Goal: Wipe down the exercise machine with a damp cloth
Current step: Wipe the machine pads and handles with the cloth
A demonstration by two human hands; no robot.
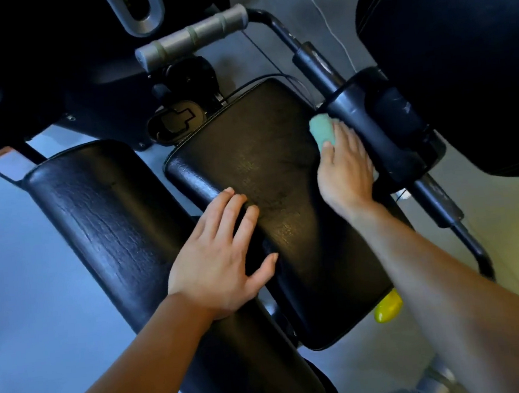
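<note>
Black padded seat (267, 164), hands (216, 257) atop

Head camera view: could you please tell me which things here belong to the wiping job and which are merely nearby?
Part of the job:
- green cloth under the right hand
- centre seat pad, steadied by the left hand
- black roller pad beside the cloth

Just nearby:
- grey foam handle
- yellow knob
- white cord on the floor

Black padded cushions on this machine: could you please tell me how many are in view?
3. The left pad, the centre pad under both hands, and the large pad at upper right. Others may lie outside the frame.
</note>
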